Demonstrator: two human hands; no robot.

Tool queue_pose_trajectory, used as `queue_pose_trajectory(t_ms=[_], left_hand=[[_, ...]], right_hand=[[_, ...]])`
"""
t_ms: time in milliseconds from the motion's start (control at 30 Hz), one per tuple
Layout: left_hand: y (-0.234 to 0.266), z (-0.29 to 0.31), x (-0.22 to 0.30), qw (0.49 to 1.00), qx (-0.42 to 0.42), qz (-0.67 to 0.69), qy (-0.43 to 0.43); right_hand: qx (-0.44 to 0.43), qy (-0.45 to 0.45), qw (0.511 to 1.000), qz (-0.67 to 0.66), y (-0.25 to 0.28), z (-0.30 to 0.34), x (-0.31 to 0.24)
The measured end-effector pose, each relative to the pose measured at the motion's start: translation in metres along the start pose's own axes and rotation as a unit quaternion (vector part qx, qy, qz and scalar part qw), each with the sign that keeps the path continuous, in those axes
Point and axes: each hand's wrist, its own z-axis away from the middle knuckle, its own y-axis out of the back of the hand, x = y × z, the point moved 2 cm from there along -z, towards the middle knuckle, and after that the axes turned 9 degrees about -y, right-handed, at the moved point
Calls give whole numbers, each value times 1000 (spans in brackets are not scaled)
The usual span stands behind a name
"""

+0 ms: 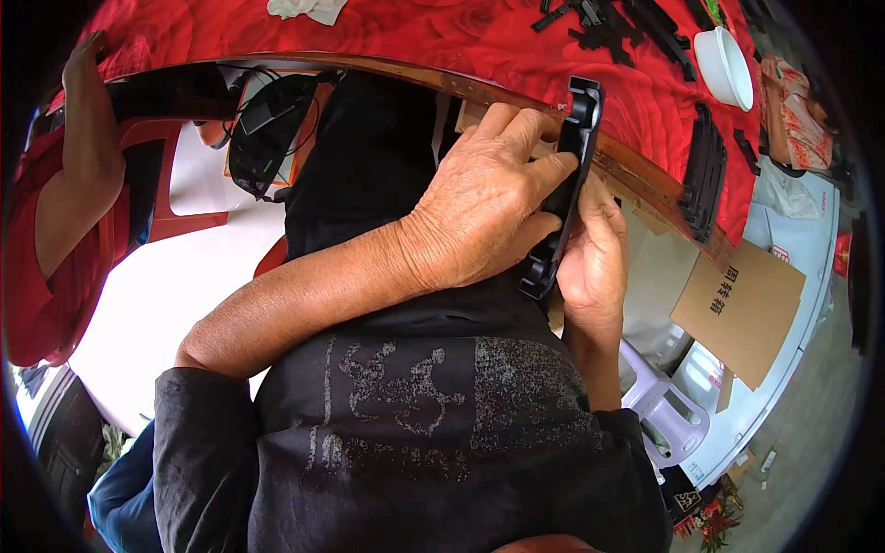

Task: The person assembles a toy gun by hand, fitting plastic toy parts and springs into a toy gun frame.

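One long black part (pixel 562 195), at the near edge of the red surface (pixel 387 28), is gripped between the left hand (pixel 484 203) and right hand (pixel 595 258); work on it looks unfinished; similar-looking black parts (pixel 704 170) rest at the surface's right edge, whether done or waiting is unclear; other black pieces (pixel 604 29) lie farther back.

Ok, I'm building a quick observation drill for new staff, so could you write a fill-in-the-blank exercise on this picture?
1. The left hand and right hand both touch a long part whose colour is ____.
2. The main colour of the rose-patterned cloth is ____.
3. In the picture, the white bowl lies to the ____ of that long part.
4. The flat brown sheet is made of ____.

Missing words: black; red; right; cardboard.
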Motion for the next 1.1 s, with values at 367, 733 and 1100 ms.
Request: queue_pose_trajectory(t_ms=[367, 733, 1100], left_hand=[[3, -4, -1, 995, -92, -45, 6], [5, 5, -7, 981, -43, 168, 89], [55, 11, -69, 971, 7, 104, 216]], right_hand=[[51, -29, 998, -4, -6, 0, -2], [-61, -88, 989, -99, 20, -11, 12], [-32, -12, 989, -144, 38, -22, -25]])
